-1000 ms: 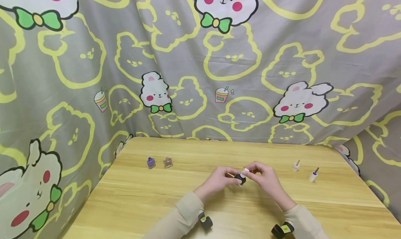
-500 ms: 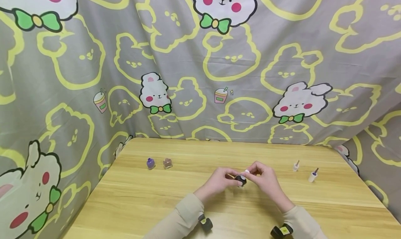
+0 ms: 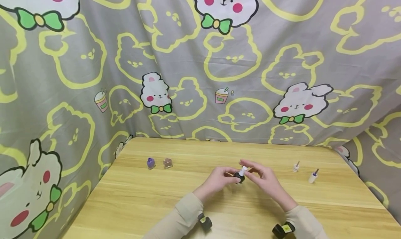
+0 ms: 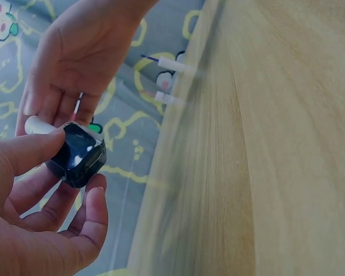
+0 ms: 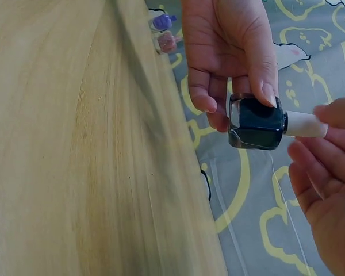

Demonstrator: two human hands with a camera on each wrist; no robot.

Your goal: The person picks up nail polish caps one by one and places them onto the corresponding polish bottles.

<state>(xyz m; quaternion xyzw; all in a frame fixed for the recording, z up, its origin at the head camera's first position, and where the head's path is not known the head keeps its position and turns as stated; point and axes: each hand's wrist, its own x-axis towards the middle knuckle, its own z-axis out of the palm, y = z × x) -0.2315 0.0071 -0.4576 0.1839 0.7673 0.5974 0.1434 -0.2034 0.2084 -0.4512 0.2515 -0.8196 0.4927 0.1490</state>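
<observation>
My left hand holds a small square nail polish bottle of dark polish, its thumb on one face and fingers behind. A white cap sits on the bottle's neck, tilted toward my right hand. In the right wrist view that hand's thumb is right at the cap's end, with the other fingers spread below it. From the head view, the index finger stretches out past the cap, which shows almost whole between the two hands.
On the table's left stand an uncapped purple polish bottle and a pinkish one. At the right, two white caps stand with brushes up, a smaller cap and a larger cap. A patterned curtain surrounds the wooden table.
My right fingers, which pinched and covered the cap half a second ago, have loosened and spread, baring the cap. The left hand keeps holding the bottle, now tilted slightly differently.
</observation>
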